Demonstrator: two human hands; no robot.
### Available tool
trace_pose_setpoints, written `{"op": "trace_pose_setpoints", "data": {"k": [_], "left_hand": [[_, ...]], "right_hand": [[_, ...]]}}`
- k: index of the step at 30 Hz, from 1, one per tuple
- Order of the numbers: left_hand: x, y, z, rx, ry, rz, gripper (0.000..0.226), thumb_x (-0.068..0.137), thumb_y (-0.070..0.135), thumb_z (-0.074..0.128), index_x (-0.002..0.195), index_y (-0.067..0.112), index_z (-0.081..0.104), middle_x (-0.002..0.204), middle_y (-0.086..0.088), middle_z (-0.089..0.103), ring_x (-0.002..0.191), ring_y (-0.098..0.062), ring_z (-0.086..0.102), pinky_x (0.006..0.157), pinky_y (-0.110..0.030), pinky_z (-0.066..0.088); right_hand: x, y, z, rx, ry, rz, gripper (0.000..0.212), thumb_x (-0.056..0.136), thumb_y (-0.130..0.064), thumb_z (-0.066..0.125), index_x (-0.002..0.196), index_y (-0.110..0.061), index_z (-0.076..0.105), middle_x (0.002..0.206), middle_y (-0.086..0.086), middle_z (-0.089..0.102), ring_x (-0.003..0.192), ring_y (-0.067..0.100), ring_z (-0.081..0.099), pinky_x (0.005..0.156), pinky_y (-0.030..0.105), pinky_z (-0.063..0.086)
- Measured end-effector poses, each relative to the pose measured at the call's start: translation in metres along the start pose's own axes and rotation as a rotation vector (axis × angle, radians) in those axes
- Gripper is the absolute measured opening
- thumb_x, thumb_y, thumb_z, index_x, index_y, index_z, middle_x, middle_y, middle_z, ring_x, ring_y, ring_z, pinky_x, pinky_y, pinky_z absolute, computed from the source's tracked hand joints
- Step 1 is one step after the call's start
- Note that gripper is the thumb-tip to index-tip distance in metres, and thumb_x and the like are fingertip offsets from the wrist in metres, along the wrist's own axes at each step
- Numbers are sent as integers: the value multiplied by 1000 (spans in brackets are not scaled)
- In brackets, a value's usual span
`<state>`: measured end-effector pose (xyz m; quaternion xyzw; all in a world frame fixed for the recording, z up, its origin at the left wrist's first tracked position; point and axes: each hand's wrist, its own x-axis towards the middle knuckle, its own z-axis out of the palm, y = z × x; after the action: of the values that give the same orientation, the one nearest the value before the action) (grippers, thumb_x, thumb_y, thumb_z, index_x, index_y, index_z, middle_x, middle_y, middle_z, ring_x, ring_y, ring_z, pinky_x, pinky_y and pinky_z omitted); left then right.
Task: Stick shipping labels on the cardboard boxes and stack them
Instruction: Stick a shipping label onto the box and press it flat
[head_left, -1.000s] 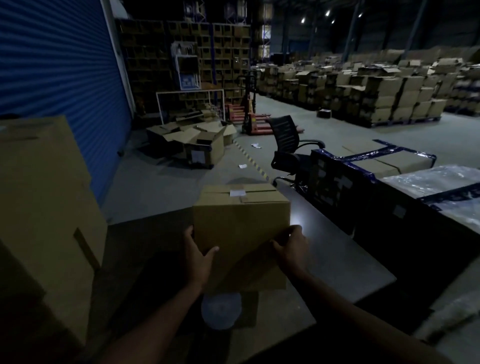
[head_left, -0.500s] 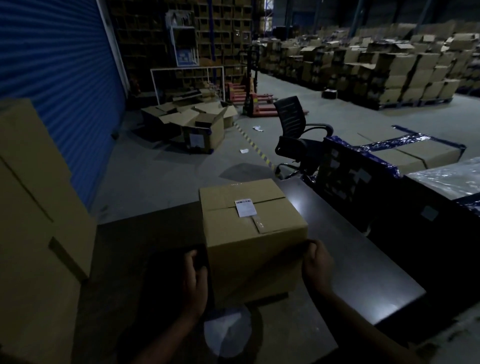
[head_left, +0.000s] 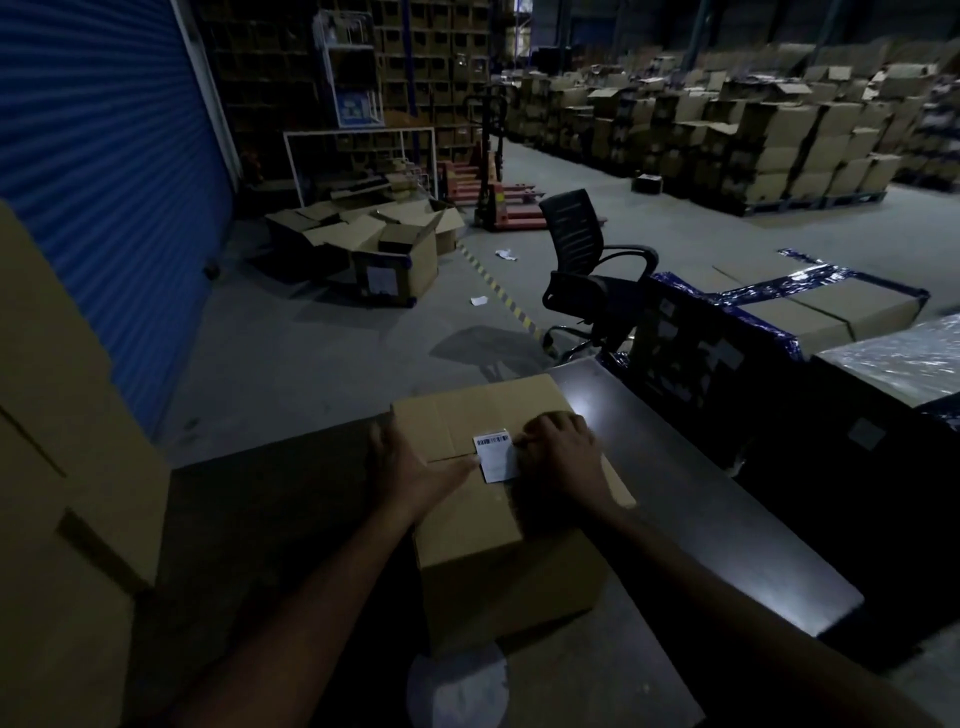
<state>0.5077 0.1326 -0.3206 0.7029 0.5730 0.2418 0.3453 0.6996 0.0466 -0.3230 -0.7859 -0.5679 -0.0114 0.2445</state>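
Both hands had come up from the sides of the brown cardboard box (head_left: 498, 499) on the dark bench (head_left: 727, 530) onto its top, the left hand (head_left: 410, 462) lying flat with straight fingers and the right hand (head_left: 561, 457) curling its fingertips at the white barcode label (head_left: 496, 457), its grip unclear, so the sticking step looked in hand, with smoothing and stacking next.

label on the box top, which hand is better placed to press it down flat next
Right, probably. The right hand already rests at the label edge, fingers curled beside it. The left hand lies flat on the box, only its thumb reaching the label.
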Motion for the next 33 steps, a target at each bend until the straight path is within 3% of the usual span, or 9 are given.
{"op": "trace_pose_setpoints", "data": {"k": [3,6,11,14,17,20,23,27,33], "left_hand": [[3,-6,18,38,-99,-7,141,58,69,83,158,23,-5,165,-2,1,147,-32,20,113,-56,33],[15,-12,21,18,-97,41,141,54,67,86,158,27,-1,163,0,6,144,-31,27,111,-54,37],[48,-13,-4,48,-339,169,143,48,66,89,158,31,4,164,4,9,142,-24,32,111,-43,36],[57,-7,-19,179,-473,220,140,51,68,88,158,36,3,165,5,9,141,-23,32,108,-43,38],[53,10,-25,235,-551,225,131,63,55,88,159,33,2,166,1,5,146,-27,25,111,-45,33],[46,22,-19,249,-531,195,124,69,47,87,159,26,3,165,-5,8,148,-28,22,114,-43,30],[37,7,-3,203,-421,154,143,52,67,86,159,32,-2,165,5,2,148,-27,21,115,-50,32],[31,-9,7,178,-310,169,147,36,85,75,155,43,0,164,14,4,147,-24,24,110,-55,38],[34,-6,8,190,-304,206,141,45,79,79,157,37,4,163,11,5,146,-24,26,109,-51,40]], "right_hand": [[5,2,6,-79,-5,27,28,91,-45,49,108,-24,55,120,-2,54,118,21,45,100,40,30],[-13,-5,1,-139,10,-5,32,92,-46,49,113,-22,54,121,-2,55,113,19,48,92,35,35],[-53,-24,2,-255,1,-21,37,87,-55,42,100,-23,56,104,-2,60,97,20,56,78,35,43],[-63,-21,2,-251,66,-53,24,81,-47,61,85,-23,58,82,-4,61,75,18,58,59,29,45],[-55,-11,-6,-101,48,-28,19,84,-35,66,98,-22,63,93,-4,62,87,19,56,66,29,43],[-37,-4,-8,-37,25,34,30,86,-42,58,110,-24,63,101,-2,60,96,21,51,76,34,43],[-25,-4,-3,-56,-22,28,39,82,-51,48,112,-32,62,102,-4,54,97,19,45,76,33,36],[-12,-7,0,-37,-53,24,27,88,-42,58,114,-36,61,106,-8,49,100,14,38,76,30,24],[7,-9,9,21,-74,30,20,84,-41,61,103,-36,65,94,-16,42,98,11,39,75,30,23]]}}
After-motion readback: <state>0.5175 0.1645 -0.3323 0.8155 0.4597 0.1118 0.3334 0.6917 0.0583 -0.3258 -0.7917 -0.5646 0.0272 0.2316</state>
